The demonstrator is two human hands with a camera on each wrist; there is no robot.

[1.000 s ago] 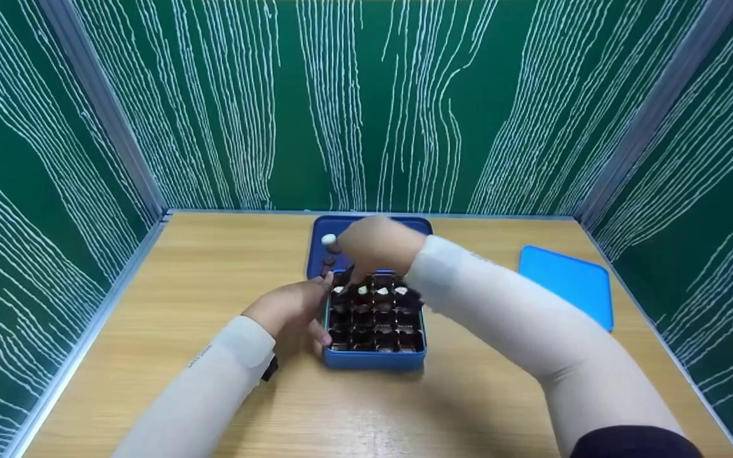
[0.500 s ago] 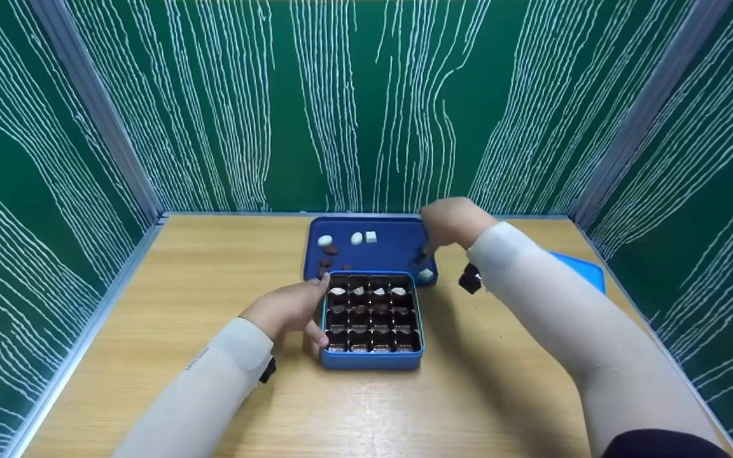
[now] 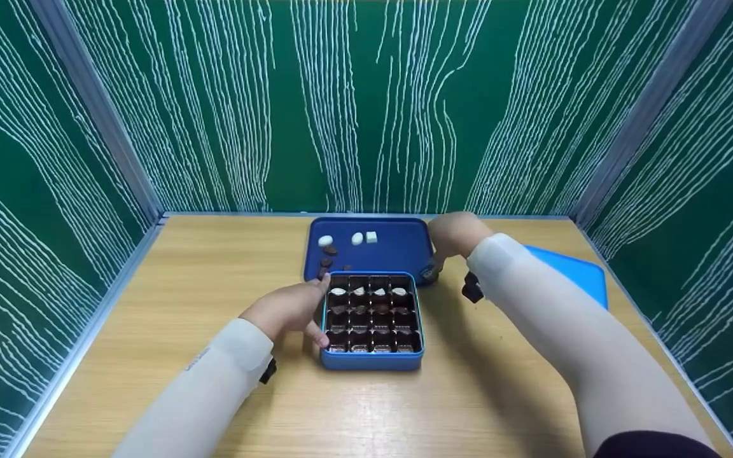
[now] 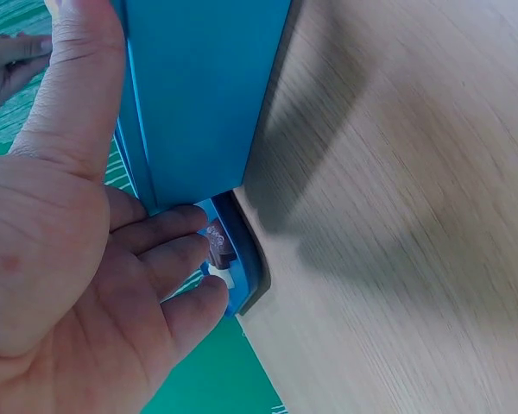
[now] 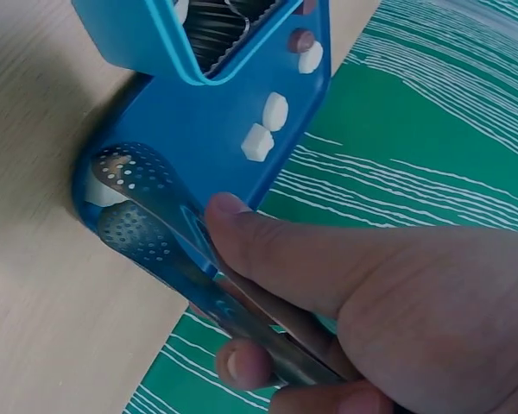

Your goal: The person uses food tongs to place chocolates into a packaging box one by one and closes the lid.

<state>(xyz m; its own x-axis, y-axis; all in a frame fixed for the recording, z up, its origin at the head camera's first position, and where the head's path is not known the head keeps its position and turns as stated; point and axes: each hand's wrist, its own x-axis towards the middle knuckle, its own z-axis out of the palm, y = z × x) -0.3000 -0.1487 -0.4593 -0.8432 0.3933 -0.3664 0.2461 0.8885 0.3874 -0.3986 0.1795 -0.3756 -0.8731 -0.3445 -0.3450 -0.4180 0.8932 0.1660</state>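
Observation:
My left hand (image 3: 287,308) rests along the left side of a blue square box (image 3: 373,362). In the left wrist view its thumb lies straight against the box and the other fingers, loosely extended, touch near a corner. Dark dividers split the box into cells, and one row holds white-topped pieces (image 3: 379,292). At the right end of a dark blue tray (image 3: 398,232), my right hand (image 3: 459,234) grips metal tongs (image 5: 134,237) with perforated tips. Those tips stand apart beside a white piece (image 5: 104,191) in the tray's corner; contact is unclear.
Elsewhere on the tray lie white pieces (image 3: 371,237) and brown pieces (image 3: 326,261). A light blue lid-like panel (image 3: 570,277) lies on the wooden table (image 3: 226,254) at right. Green walls with white lines surround the table's back and sides.
From over the box, my right hand has moved right with the tongs to the tray's right end, then slightly down toward the near corner. My left hand stays at the box.

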